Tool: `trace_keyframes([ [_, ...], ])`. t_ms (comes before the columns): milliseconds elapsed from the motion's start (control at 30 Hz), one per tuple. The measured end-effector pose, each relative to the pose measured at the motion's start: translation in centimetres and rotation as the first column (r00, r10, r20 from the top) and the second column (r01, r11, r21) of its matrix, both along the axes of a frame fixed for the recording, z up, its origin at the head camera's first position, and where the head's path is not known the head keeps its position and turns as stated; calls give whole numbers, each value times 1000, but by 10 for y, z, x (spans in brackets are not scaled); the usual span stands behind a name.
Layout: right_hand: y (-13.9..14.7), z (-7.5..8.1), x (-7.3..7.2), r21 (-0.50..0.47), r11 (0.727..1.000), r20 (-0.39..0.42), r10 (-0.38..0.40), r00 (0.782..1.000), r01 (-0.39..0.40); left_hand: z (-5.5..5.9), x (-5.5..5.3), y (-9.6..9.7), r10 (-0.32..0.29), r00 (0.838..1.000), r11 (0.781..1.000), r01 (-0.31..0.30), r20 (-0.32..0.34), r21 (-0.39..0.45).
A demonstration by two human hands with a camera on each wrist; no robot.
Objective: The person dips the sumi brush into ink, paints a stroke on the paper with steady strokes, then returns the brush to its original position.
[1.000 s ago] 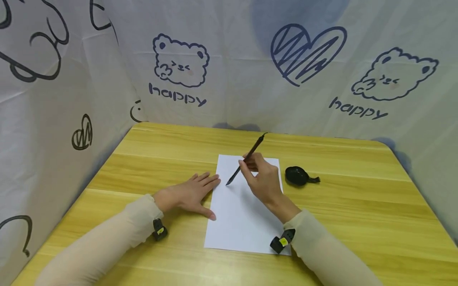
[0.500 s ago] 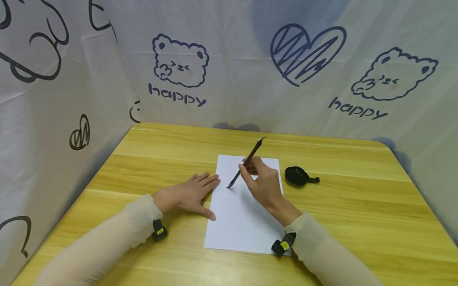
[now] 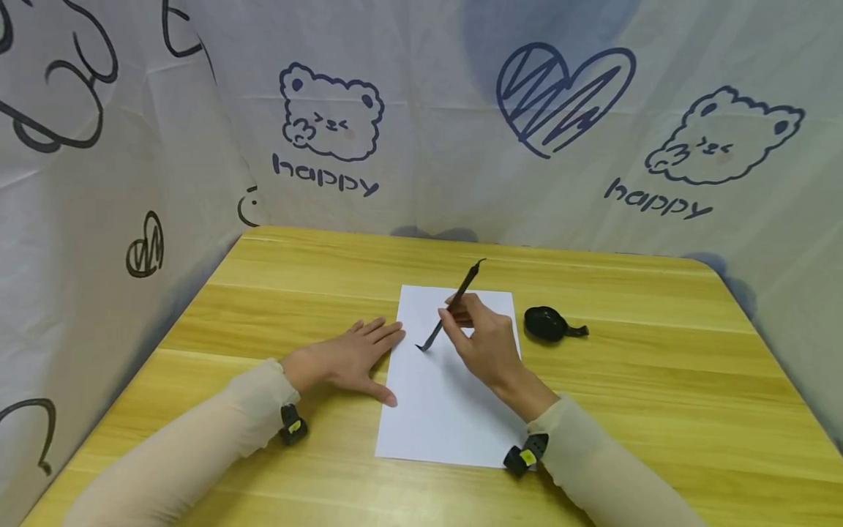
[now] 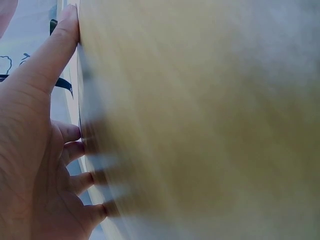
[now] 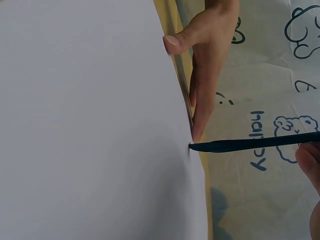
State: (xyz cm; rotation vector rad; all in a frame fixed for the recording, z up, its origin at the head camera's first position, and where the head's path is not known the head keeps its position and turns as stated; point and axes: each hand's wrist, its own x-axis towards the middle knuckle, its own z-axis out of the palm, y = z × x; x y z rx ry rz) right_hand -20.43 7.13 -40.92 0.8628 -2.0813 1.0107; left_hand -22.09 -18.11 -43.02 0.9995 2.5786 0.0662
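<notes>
A dark brush (image 3: 461,296) slants across the upper part of a white sheet of paper (image 3: 448,417). My right hand (image 3: 487,340) pinches its handle between thumb and fingers, and the bent tip meets the sheet left of the hand. In the right wrist view the brush (image 5: 240,145) touches the paper (image 5: 90,120) with its dark tip near the far edge. My left hand (image 3: 352,359) lies flat with fingers spread, its thumb and fingertips at the paper's left edge. The left wrist view shows that hand (image 4: 40,135) with its fingertips down on the tabletop.
To the right of the paper sits a small black dish with a short handle (image 3: 546,324). All of this stands on a yellow wood-grain table (image 3: 658,395). A pale cloth with drawn bears and hearts (image 3: 435,146) hangs behind and to the left of the table.
My right hand and the brush have moved slightly toward me, and the brush tip has bent against the paper. A small dark mark shows at the tip. The left hand stays put.
</notes>
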Motion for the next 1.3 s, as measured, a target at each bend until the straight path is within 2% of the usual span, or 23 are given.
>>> trace_keyframes([
  [500, 3, 0, 2, 18, 1000, -3, 6, 1000, -6, 0, 0, -1, -2, 1000, 1000, 2, -5, 19],
  [733, 5, -1, 2, 30, 1000, -31, 2, 1000, -1, -2, 0, -2, -4, 1000, 1000, 4, -11, 30],
  [1300, 9, 0, 3, 51, 999, 15, -3, 1000, 2, -2, 0, -1, 6, 1000, 1000, -6, -1, 21],
])
